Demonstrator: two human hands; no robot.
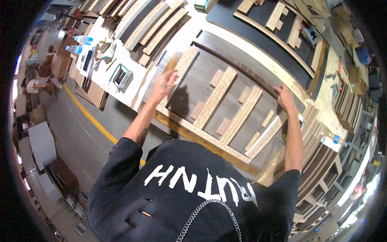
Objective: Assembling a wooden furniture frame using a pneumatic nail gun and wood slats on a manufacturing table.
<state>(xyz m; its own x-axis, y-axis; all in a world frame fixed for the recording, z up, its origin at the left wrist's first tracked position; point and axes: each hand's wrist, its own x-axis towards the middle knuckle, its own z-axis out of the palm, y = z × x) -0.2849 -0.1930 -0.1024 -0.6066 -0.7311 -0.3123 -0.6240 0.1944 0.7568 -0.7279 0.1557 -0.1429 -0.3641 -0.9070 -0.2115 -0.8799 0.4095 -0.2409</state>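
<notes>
A brown wood-grain panel [189, 86] lies on the bench before me, with chipboard strips set on it as a frame. Two chipboard crosspieces [216, 98] run across its middle, with small blocks beside them. Along the panel's far side lies a long dark-faced strip [238, 62]. My right hand [285, 97] grips this strip near its right end, fingertips bent over it. Over the panel's left edge, beside the left end strip [183, 72], is my left hand [164, 85], its fingers loosely bent and apart with nothing visible in them.
Another framed dark panel [225, 18] lies across the bench, a person's hand at its far edge. Stacked strips [155, 28] stand far left, near a green-and-white box [121, 76] and water bottles [74, 49]. More stacked boards [318, 169] stand at my right.
</notes>
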